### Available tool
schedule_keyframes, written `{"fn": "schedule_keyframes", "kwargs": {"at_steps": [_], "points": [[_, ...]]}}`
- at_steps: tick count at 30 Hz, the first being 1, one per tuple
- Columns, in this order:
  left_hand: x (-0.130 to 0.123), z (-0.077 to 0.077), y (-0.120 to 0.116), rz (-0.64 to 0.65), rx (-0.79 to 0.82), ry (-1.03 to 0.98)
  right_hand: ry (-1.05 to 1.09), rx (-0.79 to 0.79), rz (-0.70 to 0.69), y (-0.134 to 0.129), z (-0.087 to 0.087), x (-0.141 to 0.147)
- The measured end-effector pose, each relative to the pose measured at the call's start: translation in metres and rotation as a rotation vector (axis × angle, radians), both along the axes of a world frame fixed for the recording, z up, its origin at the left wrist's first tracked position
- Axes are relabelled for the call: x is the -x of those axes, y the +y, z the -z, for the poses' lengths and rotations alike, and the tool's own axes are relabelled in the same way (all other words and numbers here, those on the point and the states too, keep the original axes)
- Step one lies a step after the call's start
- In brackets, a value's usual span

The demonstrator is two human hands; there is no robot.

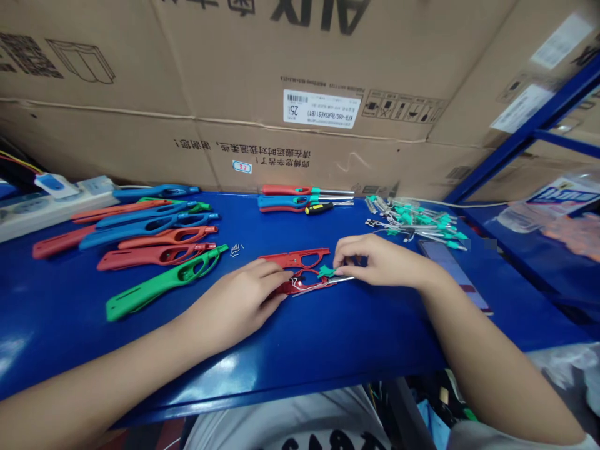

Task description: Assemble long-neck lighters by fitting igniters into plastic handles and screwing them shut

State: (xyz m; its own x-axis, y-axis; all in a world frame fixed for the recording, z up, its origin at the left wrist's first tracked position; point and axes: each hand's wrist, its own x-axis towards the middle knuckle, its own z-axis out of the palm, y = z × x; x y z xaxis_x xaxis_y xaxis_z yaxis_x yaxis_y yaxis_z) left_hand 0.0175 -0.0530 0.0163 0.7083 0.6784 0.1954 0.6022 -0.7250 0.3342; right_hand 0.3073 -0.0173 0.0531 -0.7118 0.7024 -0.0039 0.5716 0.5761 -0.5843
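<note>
Two red lighter casing halves lie side by side in front of me, the far one (281, 257) partly behind my fingers. My left hand (248, 290) is closed over the handle end of the near red casing half (321, 284), hiding much of it. Thin white wires and a metal tube rest in and along this near half. With fingertips pinched, my right hand (370, 259) holds a small green trigger piece (327, 271) at the casing's loop end. Left of my left hand lies a little pile of screws (237, 250).
Several coloured lighter casings (159, 275) are spread at the left near a power strip (94, 187). Assembled lighters (285, 201) and a screwdriver (319, 208) lie by the cardboard box (225, 112). Green-ended metal tubes (417, 219) are heaped at right, near a phone (452, 275).
</note>
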Motion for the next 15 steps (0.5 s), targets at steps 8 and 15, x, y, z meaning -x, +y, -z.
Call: {"fn": "schedule_keyframes", "kwargs": {"at_steps": [8, 15], "points": [[-0.001, -0.002, -0.001, -0.02, 0.065, -0.024, 0.057, -0.068, -0.02, -0.006, 0.021, 0.022], [-0.001, -0.002, -0.002, -0.027, 0.107, -0.049, 0.113, -0.032, -0.036, -0.006, 0.031, 0.03]]}}
